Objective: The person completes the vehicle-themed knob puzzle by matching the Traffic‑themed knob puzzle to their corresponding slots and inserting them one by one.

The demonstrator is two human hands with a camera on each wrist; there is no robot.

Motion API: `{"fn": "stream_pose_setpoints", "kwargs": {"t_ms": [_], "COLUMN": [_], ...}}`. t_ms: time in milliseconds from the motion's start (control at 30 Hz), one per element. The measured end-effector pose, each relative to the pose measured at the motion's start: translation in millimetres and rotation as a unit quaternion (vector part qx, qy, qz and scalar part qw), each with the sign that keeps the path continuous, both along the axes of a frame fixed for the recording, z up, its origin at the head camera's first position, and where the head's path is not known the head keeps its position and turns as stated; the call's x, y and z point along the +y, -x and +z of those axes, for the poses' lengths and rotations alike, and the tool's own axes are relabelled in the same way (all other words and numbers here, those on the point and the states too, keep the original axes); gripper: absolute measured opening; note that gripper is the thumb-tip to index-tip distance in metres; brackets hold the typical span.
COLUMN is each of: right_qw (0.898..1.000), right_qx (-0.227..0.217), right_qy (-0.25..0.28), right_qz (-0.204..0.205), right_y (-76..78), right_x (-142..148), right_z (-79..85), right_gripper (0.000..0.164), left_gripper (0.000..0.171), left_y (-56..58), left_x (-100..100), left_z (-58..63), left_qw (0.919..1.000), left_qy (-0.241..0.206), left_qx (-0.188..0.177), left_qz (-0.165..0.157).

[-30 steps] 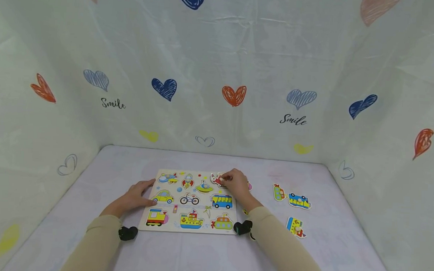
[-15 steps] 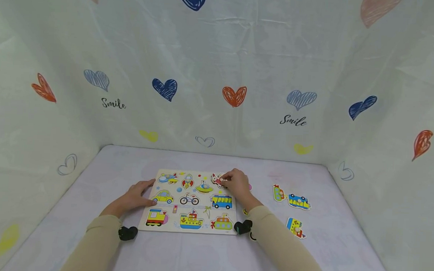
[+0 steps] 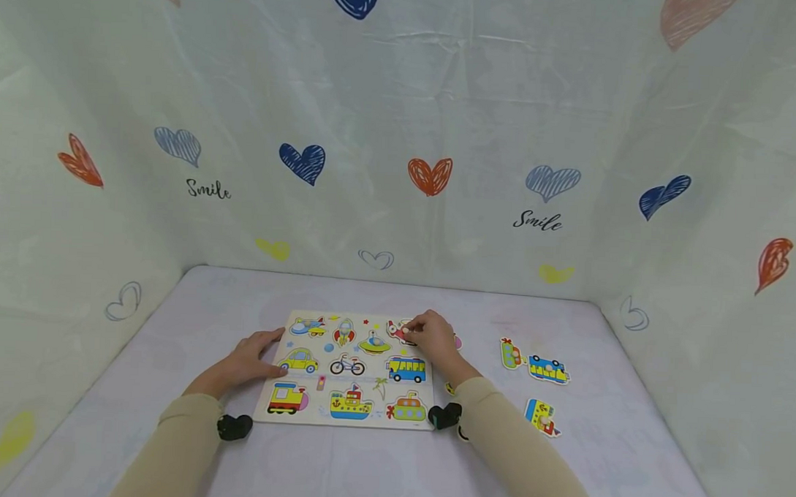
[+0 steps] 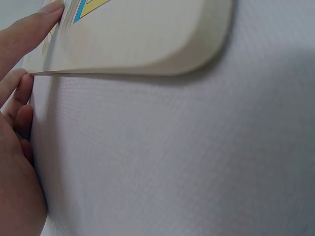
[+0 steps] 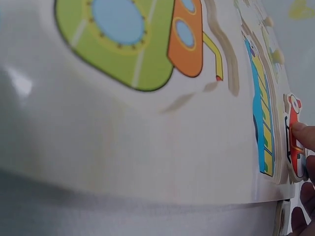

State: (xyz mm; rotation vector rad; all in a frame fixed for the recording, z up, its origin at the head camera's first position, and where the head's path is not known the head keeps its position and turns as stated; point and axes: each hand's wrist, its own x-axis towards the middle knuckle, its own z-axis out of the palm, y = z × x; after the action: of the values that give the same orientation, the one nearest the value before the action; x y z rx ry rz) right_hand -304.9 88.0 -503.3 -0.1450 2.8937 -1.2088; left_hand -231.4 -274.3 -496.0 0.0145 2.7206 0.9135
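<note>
A puzzle board [image 3: 361, 375] printed with vehicles lies flat on the table. At its left edge rests my left hand [image 3: 246, 359], thumb over the board's face and other fingers along the rim; the left wrist view shows the thumb [image 4: 37, 24] on top. Over the board's upper right corner, my right hand [image 3: 434, 341] pinches a red helicopter puzzle piece [image 3: 395, 329]. In the right wrist view a fingertip [image 5: 300, 130] touches the helicopter's face, and the piece sits at its printed place beside the bus picture [image 5: 263, 108]. My hand hides part of the helicopter.
Right of the board lie loose puzzle pieces: a green submarine [image 3: 511, 353], a blue bus [image 3: 549, 368] and a yellow-and-blue ship [image 3: 542, 416]. Other pieces, one with a pink part [image 3: 458, 341], are partly hidden behind my right hand and sleeve. Heart-printed curtains enclose the table [image 3: 338, 466].
The helicopter piece has shifted very slightly under my right fingers at the same corner. My left hand and the board have stayed put.
</note>
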Motion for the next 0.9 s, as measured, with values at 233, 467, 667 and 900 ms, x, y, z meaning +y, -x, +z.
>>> {"fn": "stream_pose_setpoints", "kwargs": {"t_ms": [233,467,667,900], "right_qw": [1.0,0.999,0.999,0.999], "right_qx": [-0.02,-0.026,-0.022,-0.029], "right_qy": [0.016,0.005,-0.014,-0.028], "right_qz": [0.013,0.023,0.029,0.028], "right_y": [3.3,3.0,1.2,2.4], "right_x": [1.1,1.7,1.8,0.9], "right_z": [-1.1,-0.1,1.1,1.3], "right_gripper": [0.008,0.007,0.007,0.008], "left_gripper": [0.099,0.099,0.099,0.098], "left_y": [1.0,1.2,1.4,1.8], "left_x": [-0.5,-0.5,-0.1,0.3], "left_z": [0.0,-1.2,-1.0,0.9], "left_qw": [1.0,1.0,1.0,1.0], "left_qy": [0.001,0.0,-0.002,-0.002], "left_qx": [0.005,0.006,0.002,0.001], "left_qz": [-0.003,0.001,0.001,-0.001]}}
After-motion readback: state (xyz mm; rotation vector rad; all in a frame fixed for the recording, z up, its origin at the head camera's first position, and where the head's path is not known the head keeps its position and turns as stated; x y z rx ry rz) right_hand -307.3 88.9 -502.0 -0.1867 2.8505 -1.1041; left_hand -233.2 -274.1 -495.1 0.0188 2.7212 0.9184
